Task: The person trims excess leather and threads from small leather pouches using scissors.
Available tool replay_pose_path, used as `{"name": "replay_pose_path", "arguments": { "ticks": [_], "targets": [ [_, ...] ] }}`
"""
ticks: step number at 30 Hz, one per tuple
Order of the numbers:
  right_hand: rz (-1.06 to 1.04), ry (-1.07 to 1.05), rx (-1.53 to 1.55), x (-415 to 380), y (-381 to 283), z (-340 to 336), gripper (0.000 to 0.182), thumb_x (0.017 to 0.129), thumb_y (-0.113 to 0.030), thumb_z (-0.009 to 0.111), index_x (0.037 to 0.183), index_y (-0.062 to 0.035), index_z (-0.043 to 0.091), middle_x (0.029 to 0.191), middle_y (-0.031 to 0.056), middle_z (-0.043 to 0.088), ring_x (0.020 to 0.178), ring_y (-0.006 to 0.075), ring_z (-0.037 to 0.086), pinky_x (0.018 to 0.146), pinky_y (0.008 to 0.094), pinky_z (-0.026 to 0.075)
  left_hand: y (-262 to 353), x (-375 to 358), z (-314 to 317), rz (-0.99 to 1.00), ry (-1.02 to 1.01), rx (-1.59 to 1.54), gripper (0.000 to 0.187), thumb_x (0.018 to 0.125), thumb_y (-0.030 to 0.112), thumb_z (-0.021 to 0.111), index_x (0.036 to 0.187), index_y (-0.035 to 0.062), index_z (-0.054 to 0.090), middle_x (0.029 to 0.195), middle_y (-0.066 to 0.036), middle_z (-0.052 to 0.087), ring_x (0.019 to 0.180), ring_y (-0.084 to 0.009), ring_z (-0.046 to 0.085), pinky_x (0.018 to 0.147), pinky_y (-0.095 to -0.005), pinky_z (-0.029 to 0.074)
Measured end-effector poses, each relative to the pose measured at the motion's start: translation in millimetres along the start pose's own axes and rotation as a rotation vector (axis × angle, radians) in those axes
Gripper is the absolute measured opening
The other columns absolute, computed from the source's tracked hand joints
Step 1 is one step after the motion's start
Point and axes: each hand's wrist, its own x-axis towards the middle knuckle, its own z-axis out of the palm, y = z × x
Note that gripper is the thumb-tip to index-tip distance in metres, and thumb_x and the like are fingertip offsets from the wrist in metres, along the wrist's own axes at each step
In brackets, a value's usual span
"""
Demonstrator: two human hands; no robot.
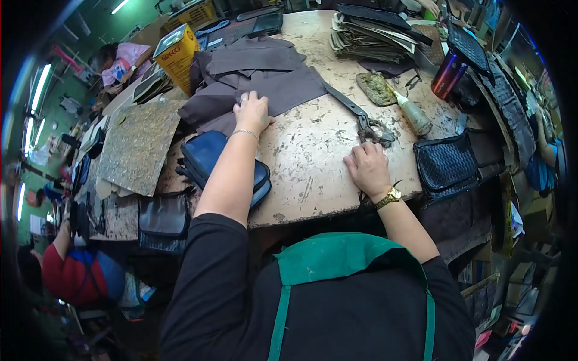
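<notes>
My left hand lies on the dark grey-brown cloth-like sheets, fingers bent and slightly apart, pressing on their near edge. On the worn table, my right hand rests palm down with its fingers slightly spread, just below the handles of large dark scissors. The scissors' blades point up and left toward the sheets. Beneath my left forearm is a blue pouch, partly hidden by the arm. A glue-stained pad and a bottle with a pointed nozzle lie right of the scissors.
A yellow box stands at the back left, near a stained board. Stacked sheets are at the back. A red-purple tumbler and black woven bag are at the right. Other people sit left and right.
</notes>
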Motion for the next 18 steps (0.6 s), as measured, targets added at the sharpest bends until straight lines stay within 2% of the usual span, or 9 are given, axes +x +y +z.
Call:
{"name": "replay_pose_path", "arguments": {
  "ticks": [5, 6, 7, 9, 11, 13, 15, 16, 18],
  "targets": [
    [-0.034, 0.039, 0.064, 3.7, 3.2, -3.0, 0.024, 0.070, -0.027, 0.064, 0.078, -0.0057, 0.056, 0.080, 0.0083, 0.052, 0.077, 0.0252, 0.049, 0.065, 0.0354, 0.043, 0.1, -12.7, -25.3, 0.014, -0.095, -0.053, 0.040, 0.065, 0.034, 0.068, 0.097, 0.0121, 0.059, 0.108, -0.009, 0.049, 0.105, -0.0275, 0.044, 0.081, -0.0443, 0.040],
    [-0.031, 0.048, 0.100, 3.6, 6.1, -5.2, 0.027, 0.071, -0.028, 0.064, 0.082, -0.0044, 0.057, 0.080, 0.0089, 0.054, 0.076, 0.0246, 0.051, 0.066, 0.0339, 0.044, -5.7, -22.4, -37.6, -0.015, -0.073, -0.129, 0.041, 0.066, 0.035, 0.067, 0.097, 0.0100, 0.058, 0.109, -0.011, 0.050, 0.102, -0.0271, 0.047, 0.082, -0.0402, 0.041],
    [-0.050, 0.040, 0.113, 5.2, 10.5, -6.7, 0.027, 0.071, -0.028, 0.064, 0.082, -0.0044, 0.057, 0.080, 0.0089, 0.054, 0.076, 0.0246, 0.051, 0.066, 0.0339, 0.044, -16.3, -37.0, -49.8, -0.017, 0.043, -0.173, 0.043, 0.066, 0.037, 0.066, 0.094, 0.0058, 0.059, 0.100, -0.013, 0.055, 0.096, -0.0259, 0.052, 0.080, -0.0361, 0.042],
    [0.356, -0.166, 0.607, 9.0, 22.4, -11.1, 0.034, 0.075, -0.031, 0.062, 0.091, -0.0009, 0.057, 0.084, 0.0116, 0.059, 0.077, 0.0234, 0.055, 0.069, 0.0301, 0.044, -60.2, -59.3, -52.0, -0.089, 0.244, -0.243, 0.042, 0.068, 0.039, 0.065, 0.087, 0.0018, 0.060, 0.082, -0.015, 0.060, 0.082, -0.0261, 0.058, 0.072, -0.0336, 0.044],
    [0.432, -0.348, 0.994, 19.6, 33.1, -28.3, 0.040, 0.077, -0.032, 0.061, 0.097, 0.0023, 0.055, 0.088, 0.0134, 0.060, 0.079, 0.0219, 0.057, 0.072, 0.0281, 0.044, -101.0, -100.0, -51.7, -0.382, 0.324, -0.298, 0.042, 0.069, 0.041, 0.063, 0.076, -0.0004, 0.061, 0.067, -0.016, 0.059, 0.067, -0.0271, 0.059, 0.064, -0.0340, 0.046],
    [0.473, -0.430, 1.005, 26.5, 23.8, -47.1, 0.039, 0.074, -0.029, 0.064, 0.095, 0.0029, 0.055, 0.087, 0.0134, 0.060, 0.077, 0.0223, 0.057, 0.071, 0.0279, 0.044, -134.6, -133.1, -39.1, -0.501, 0.259, -0.273, 0.044, 0.069, 0.044, 0.062, 0.070, -0.0006, 0.061, 0.064, -0.016, 0.059, 0.061, -0.0268, 0.059, 0.060, -0.0339, 0.045],
    [0.139, -0.039, 0.481, 32.2, -5.1, -56.3, 0.037, 0.072, -0.025, 0.066, 0.095, 0.0017, 0.055, 0.086, 0.0135, 0.059, 0.078, 0.0230, 0.057, 0.071, 0.0287, 0.044, -117.8, -150.2, -44.8, -0.548, 0.171, -0.348, 0.043, 0.068, 0.042, 0.062, 0.069, -0.0007, 0.060, 0.065, -0.017, 0.059, 0.063, -0.0283, 0.059, 0.061, -0.0351, 0.045],
    [-0.021, 0.013, 0.460, 34.8, -17.2, -52.9, 0.036, 0.068, -0.021, 0.068, 0.095, -0.0006, 0.056, 0.086, 0.0133, 0.058, 0.080, 0.0249, 0.056, 0.072, 0.0302, 0.044, -108.7, -153.9, -46.6, -0.584, 0.093, -0.421, 0.042, 0.068, 0.041, 0.063, 0.068, -0.0007, 0.060, 0.066, -0.018, 0.059, 0.065, -0.0298, 0.059, 0.063, -0.0363, 0.045],
    [-0.293, -0.083, 0.584, 36.8, -56.4, -41.0, 0.034, 0.067, -0.020, 0.068, 0.094, -0.0020, 0.056, 0.089, 0.0136, 0.058, 0.086, 0.0272, 0.054, 0.077, 0.0333, 0.043, -98.0, -155.4, -36.6, -0.563, 0.131, -0.474, 0.040, 0.069, 0.039, 0.063, 0.065, -0.0007, 0.059, 0.064, -0.017, 0.059, 0.063, -0.0286, 0.059, 0.062, -0.0350, 0.046]
  ]
}}
